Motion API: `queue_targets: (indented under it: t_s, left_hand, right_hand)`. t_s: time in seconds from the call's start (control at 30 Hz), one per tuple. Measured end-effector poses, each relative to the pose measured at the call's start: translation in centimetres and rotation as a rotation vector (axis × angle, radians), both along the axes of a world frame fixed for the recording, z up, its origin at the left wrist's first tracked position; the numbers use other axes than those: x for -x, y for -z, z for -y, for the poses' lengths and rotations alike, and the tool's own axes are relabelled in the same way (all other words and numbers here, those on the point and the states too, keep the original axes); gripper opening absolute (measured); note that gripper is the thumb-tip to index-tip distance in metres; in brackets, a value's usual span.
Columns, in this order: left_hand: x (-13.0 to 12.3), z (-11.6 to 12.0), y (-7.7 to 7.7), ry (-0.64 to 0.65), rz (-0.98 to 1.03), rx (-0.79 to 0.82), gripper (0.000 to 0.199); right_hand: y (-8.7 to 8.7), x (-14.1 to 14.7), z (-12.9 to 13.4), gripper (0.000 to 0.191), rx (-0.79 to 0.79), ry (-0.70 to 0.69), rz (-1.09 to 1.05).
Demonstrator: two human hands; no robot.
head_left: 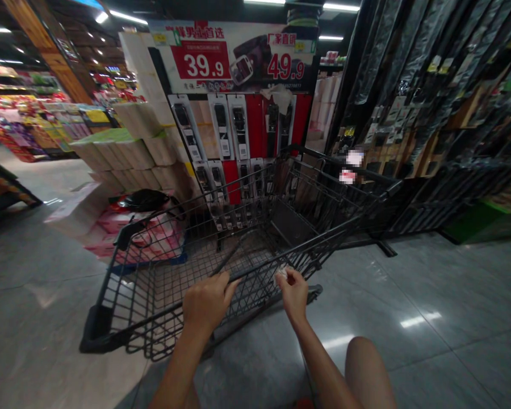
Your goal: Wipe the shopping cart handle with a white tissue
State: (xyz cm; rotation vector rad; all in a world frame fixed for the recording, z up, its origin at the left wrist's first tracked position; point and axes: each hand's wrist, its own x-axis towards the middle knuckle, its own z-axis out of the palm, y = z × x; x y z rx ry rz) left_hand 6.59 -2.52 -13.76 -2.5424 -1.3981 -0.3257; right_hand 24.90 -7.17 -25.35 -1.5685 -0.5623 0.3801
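A black wire shopping cart (153,324) stands sideways in front of me, its basket showing bare mesh. My left hand (206,301) is wrapped over the cart's near top rail, thumb along the bar. Further right, my right hand (294,292) pinches a small crumpled white tissue (281,275) against the mesh just below the same rail. How much of the tissue lies inside the fingers is hidden.
Behind the cart stands a belt display (238,130) under a price sign (238,57). Stacked paper packs (119,153) and pink boxes (153,230) are at the left. Racks of dark belts (400,125) line the right. Grey tiles (387,318) form the floor.
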Motion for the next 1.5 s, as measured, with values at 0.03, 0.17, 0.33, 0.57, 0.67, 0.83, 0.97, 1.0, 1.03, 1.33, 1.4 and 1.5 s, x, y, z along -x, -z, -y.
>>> queue_targets:
  t_s: [0.03,0.17,0.33,0.57,0.67,0.83,0.97,1.0,1.03,1.33,1.4,1.5]
  left_hand:
    - [0.0,0.0,0.0,0.003,0.0,-0.013,0.043]
    - [0.1,0.1,0.0,0.019,0.006,-0.047,0.042]
    - [0.1,0.1,0.0,0.025,0.016,-0.048,0.041]
    - [-0.1,0.2,-0.1,-0.018,0.007,-0.002,0.043]
    - [-0.2,0.3,-0.2,-0.034,0.002,0.013,0.043]
    - [-0.2,0.3,-0.2,-0.02,0.031,0.049,0.043]
    - [-0.3,0.2,-0.1,-0.028,0.039,0.057,0.043]
    - [-0.2,0.2,-0.1,-0.025,0.04,0.056,0.043]
    - [-0.2,0.2,-0.1,-0.019,0.042,0.056,0.044]
    - [-0.2,0.1,-0.1,-0.009,0.033,0.032,0.043]
    - [-0.3,0.2,-0.2,-0.009,0.032,0.034,0.044]
    - [-0.3,0.2,-0.3,-0.013,0.036,0.043,0.045]
  right_hand:
    - [0.6,0.2,0.1,0.026,0.009,-0.006,0.029]
    - [1.8,0.9,0.3,0.018,0.03,-0.006,0.108]
    - [2.0,0.9,0.1,0.015,0.034,-0.003,0.178]
    - [3.5,1.0,1.4,0.023,0.107,-0.02,0.094]
    - [4.2,0.7,2.2,0.025,0.114,0.078,0.008]
    - [3.3,-0.4,1.5,0.032,-0.021,0.199,-0.083]
    - [1.9,-1.4,0.1,0.039,-0.041,0.063,-0.19]
    - [1.6,-1.5,-0.1,0.038,-0.029,0.035,-0.215]
    - [1.2,-1.7,-0.2,0.038,-0.019,0.017,-0.236]
    - [-3.4,-3.6,-1.0,0.035,-0.111,0.153,-0.273]
    - [-4.4,-4.1,-1.0,0.031,-0.117,0.169,-0.253]
    - [-5.5,-4.4,-0.6,0.027,-0.114,0.178,-0.236]
